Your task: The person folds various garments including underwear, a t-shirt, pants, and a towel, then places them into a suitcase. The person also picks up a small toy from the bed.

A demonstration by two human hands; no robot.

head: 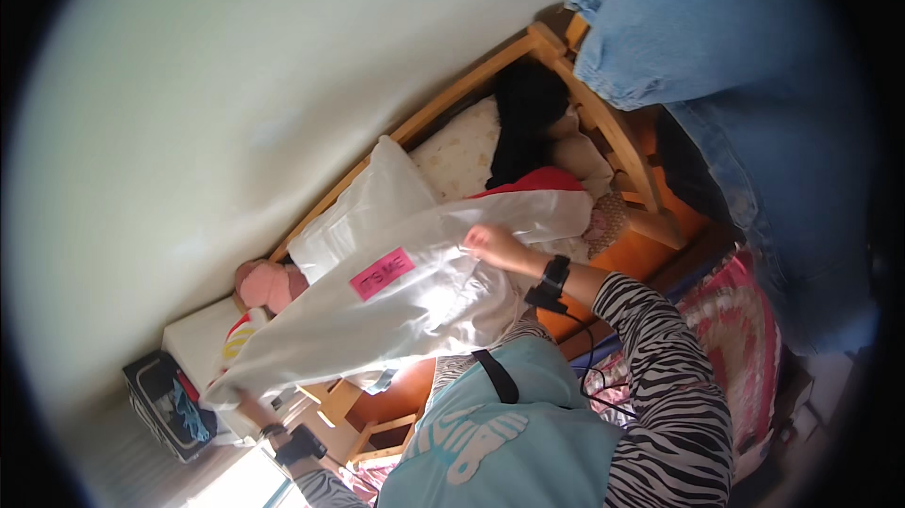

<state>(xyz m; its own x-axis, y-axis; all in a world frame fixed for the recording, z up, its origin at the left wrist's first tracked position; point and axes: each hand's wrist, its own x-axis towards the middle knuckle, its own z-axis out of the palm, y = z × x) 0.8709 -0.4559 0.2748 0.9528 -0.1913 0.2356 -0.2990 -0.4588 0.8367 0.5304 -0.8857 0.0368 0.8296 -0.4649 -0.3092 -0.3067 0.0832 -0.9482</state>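
A large sheet of shiny white cloth (424, 303) stretches across the bed in front of me, with a pink patch (382, 275) bearing writing on it. My left hand (240, 400), blurred, grips its far-left corner. Over the cloth's middle is my right hand (493, 246), its fingers curled; whether cloth is pinched in them I cannot tell. Behind the sheet rises a white pillow-shaped piece (371, 204), and a red cloth (537, 181) shows past its upper edge.
The wooden bed frame (466, 87) runs along the wall. On it lie a cream patterned pillow (463, 147), black cloth (530, 112) and a pink plush thing (269, 285). Blue denim (707, 34) hangs close at upper right. An open dark case (170, 405) stands lower left.
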